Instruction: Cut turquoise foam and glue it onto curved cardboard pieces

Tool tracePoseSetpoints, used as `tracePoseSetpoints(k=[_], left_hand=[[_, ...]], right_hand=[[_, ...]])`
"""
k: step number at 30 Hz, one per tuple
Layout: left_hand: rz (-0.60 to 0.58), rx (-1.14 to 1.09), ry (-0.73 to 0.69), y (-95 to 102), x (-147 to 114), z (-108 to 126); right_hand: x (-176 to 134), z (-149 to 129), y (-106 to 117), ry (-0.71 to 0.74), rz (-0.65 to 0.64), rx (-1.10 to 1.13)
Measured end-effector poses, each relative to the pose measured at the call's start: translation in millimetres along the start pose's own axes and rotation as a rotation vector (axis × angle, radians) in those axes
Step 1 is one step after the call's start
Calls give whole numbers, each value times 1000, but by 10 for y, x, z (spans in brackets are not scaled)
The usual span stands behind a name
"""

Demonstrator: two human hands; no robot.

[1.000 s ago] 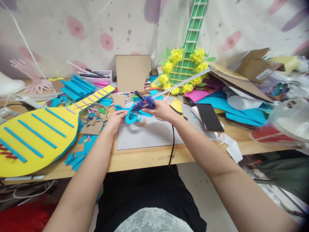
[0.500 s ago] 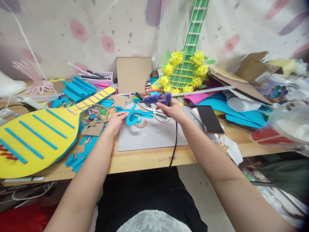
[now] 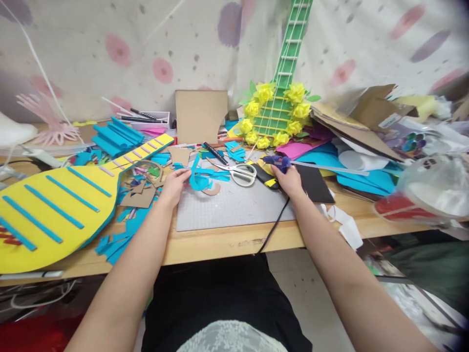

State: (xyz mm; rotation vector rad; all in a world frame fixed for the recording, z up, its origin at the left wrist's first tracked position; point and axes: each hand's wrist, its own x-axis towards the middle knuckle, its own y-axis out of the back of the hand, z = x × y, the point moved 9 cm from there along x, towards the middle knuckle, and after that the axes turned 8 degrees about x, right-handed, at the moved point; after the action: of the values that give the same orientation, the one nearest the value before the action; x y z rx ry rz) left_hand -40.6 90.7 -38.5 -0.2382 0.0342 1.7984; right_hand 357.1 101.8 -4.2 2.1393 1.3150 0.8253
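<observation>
My left hand [image 3: 176,185] pinches a curved, hook-shaped blue paper piece [image 3: 198,180] above the grey cutting mat [image 3: 234,210]. Beneath it lie blue strips and a curved cardboard scrap [image 3: 212,190]. My right hand [image 3: 289,180] is wrapped round a blue hot glue gun [image 3: 277,161], its nozzle pointing left and a long glue stick [image 3: 330,167] sticking out behind. Just left of that hand a black and yellow cutter [image 3: 266,177] rests on the mat. White-handled scissors [image 3: 244,174] lie between my hands, beside a black marker [image 3: 215,153].
A yellow paper lute shape [image 3: 62,205] with blue strips fills the left side. At the back stands a green stringed instrument [image 3: 274,117] ringed with yellow flowers. A phone [image 3: 317,185], paper sheets and a bagged red bucket [image 3: 399,208] are at right. The gun's cord [image 3: 273,230] hangs over the table edge.
My right hand has moved right with the glue gun, uncovering the scissors and the cutter and now partly hiding the phone. My left hand still holds the blue paper piece in about the same place.
</observation>
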Motion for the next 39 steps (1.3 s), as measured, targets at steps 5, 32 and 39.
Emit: tracePoseSetpoints(k=[5, 32, 39], left_hand=[[9, 18, 19, 12, 22, -26], [-24, 81, -54, -99, -134, 69], [-48, 48, -70, -136, -136, 49]], right_hand=[[-103, -73, 85, 25, 2, -108], [-747, -1876, -1653, -166, -819, 801], [-784, -1869, -1603, -109, -1003, 904]])
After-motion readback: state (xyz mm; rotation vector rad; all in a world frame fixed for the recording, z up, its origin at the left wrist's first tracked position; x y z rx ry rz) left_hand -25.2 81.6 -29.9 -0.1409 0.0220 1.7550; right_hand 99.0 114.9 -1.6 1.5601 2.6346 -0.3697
